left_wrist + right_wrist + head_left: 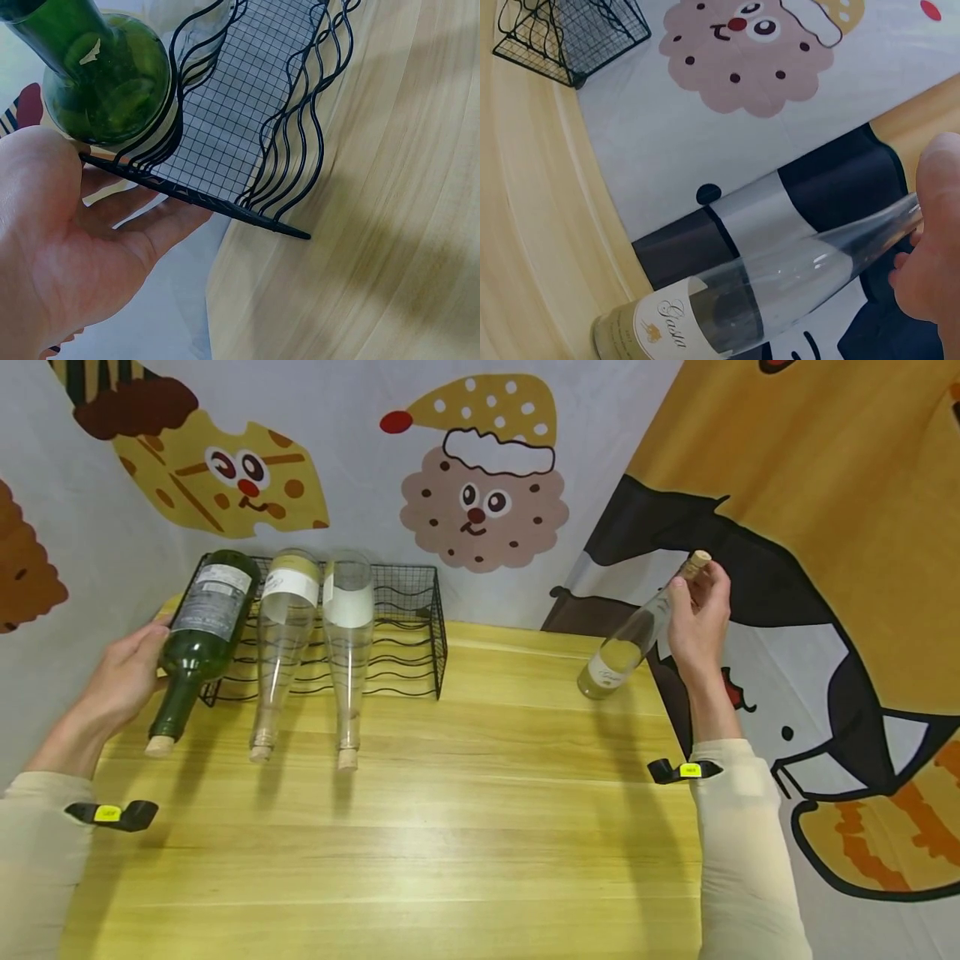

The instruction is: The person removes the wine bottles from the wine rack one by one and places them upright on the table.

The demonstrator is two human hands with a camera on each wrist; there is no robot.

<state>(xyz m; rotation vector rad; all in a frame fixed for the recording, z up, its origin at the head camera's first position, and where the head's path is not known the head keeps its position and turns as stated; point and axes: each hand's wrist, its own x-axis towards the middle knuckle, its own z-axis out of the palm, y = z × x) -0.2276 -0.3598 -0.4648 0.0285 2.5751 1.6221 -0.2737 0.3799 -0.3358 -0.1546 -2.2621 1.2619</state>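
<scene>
Printed cloth (345, 452) with cartoon food and animal figures hung behind a pale wooden table (450, 852). Both arms reached forward in cream sleeves (750, 868), spread well apart. At the far left, the left hand (127, 672) stood at the end of a black wire rack (405, 589), its grip loose: the fingers lay extended against the end bar, their tips hidden behind it, the thumb just beside the rack's green bottle (213, 610). Whether the thumb touched the glass could not be told. On the right, the right hand (701, 627) was raised, its grip closed round the neck of a clear bottle (626, 639).

Beside the green bottle lay a middle clear bottle (285, 635) and another clear bottle (348, 639), all three corked, necks toward the person. Wavy wires showed at the rack's right end. A stretch of table separated the rack from the held bottle.

That bottle leaned, base low near the table's right back edge, corked mouth up by the fingers; whether the base touched the wood was unclear. Its glass was see-through, and its pale label (671, 322) carried dark script above a small golden motif.
</scene>
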